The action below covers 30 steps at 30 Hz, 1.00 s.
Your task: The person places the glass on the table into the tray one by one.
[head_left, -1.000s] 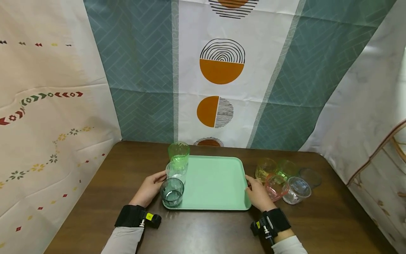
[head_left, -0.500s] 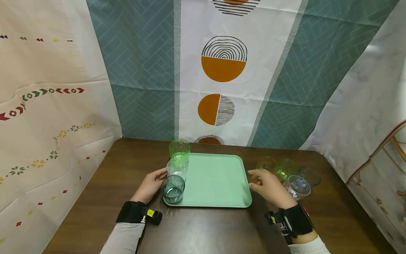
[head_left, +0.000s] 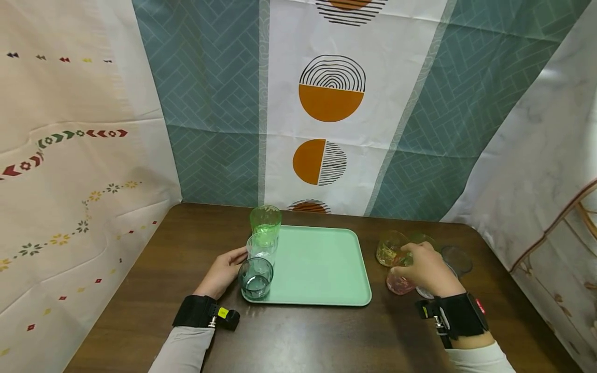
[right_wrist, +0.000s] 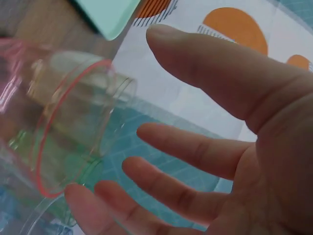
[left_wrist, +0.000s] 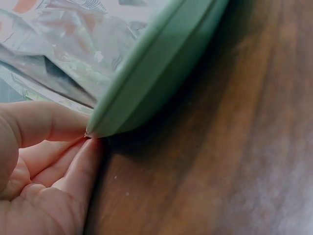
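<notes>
Mint-green tray (head_left: 322, 267) lies on the brown table (head_left: 298, 339), three glasses (head_left: 261, 252) along its left side; I pinch its left edge with my left hand (head_left: 224, 273), seemingly to steady it; my right hand (head_left: 429, 268) holds nothing, fingers parted beside the pink glass (head_left: 398, 283), presumably to suit its rim.

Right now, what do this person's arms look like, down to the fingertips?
The sleeves are pale, with a wide black band around each wrist. Each band carries a small black camera with a yellow label; the right band adds a red tag. The fingers are bare.
</notes>
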Available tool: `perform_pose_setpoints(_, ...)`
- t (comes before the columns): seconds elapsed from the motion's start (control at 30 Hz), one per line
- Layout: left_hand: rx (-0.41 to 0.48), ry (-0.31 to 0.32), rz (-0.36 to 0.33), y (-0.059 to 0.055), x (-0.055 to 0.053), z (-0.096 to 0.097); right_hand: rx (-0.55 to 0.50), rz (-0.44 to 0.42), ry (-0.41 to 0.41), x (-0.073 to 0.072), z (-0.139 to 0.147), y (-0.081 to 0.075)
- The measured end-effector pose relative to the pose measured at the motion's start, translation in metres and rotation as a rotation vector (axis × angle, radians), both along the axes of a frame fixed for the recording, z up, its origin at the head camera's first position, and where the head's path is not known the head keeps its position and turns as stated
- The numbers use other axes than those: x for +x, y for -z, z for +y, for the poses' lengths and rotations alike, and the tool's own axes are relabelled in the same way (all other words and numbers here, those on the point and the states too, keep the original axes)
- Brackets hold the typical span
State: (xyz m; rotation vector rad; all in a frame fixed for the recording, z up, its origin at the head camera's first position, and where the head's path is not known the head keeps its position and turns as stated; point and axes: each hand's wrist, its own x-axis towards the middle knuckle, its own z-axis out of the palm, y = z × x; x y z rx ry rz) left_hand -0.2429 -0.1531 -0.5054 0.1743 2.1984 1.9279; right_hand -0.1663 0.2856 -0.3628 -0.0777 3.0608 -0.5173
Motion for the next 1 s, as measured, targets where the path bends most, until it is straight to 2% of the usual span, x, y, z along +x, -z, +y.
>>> perform_pose_setpoints(0.2,0.005,0.004,-0.003,0.003,-0.002,-0.001,0.04,-0.045,0.06,-0.003,0.004,0.006)
perform_pose_setpoints(0.4,0.013,0.012,-0.005,0.004,-0.002,-0.001,0.093,-0.048,0.061,-0.008,0.006,0.016)
perform_pose_setpoints(0.73,0.004,0.01,0.008,-0.001,0.0,0.0,0.099,-0.067,0.074,-0.011,0.007,0.016)
perform_pose_setpoints(1.0,0.008,0.011,0.002,0.002,-0.001,-0.002,0.093,-0.01,0.054,-0.009,0.005,0.018)
